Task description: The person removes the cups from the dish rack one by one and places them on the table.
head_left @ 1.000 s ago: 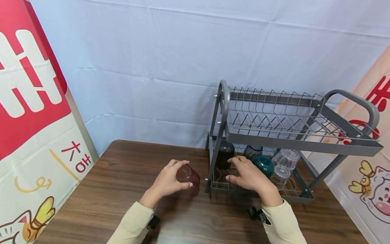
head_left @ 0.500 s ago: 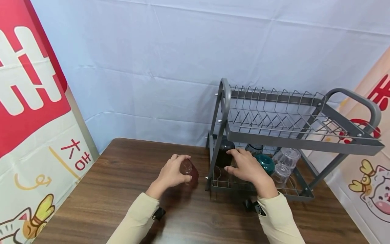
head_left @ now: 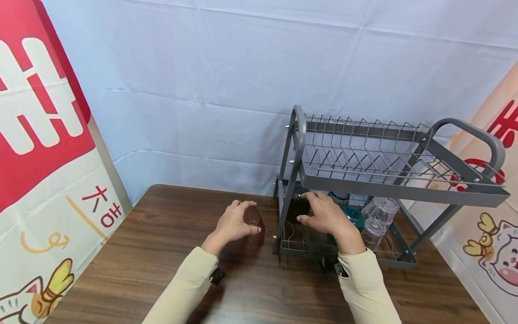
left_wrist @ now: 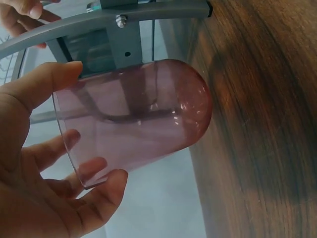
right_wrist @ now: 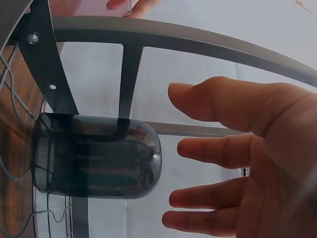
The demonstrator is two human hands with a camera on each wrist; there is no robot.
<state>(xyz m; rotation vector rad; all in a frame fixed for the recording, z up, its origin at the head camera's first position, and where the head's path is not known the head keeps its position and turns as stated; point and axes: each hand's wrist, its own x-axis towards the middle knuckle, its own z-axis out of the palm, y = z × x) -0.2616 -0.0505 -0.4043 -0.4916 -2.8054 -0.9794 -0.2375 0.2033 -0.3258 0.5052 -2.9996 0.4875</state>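
Note:
My left hand [head_left: 232, 223] holds a see-through pink drinking glass [left_wrist: 133, 106] near its rim, thumb on one side and fingers on the other. The rounded base points down at the wooden table [head_left: 170, 234], left of the dish rack [head_left: 396, 193]. My right hand [head_left: 325, 216] reaches over the rack's lower shelf with its fingers spread. In the right wrist view, a dark see-through glass [right_wrist: 99, 156] stands upside down on the shelf wires, its rounded base facing my right fingertips with a gap between.
Also on the lower shelf are a teal glass [head_left: 355, 218], a grey glass [head_left: 339, 198] and clear glasses [head_left: 376, 220]. The rack's upper tier [head_left: 364, 153] with plate wires overhangs them. A grey side post [head_left: 286, 202] stands between my hands.
My left hand and the pink glass have moved slightly away from me, the glass turning more upright. My right hand has moved farther in and slightly left, over the dark glass.

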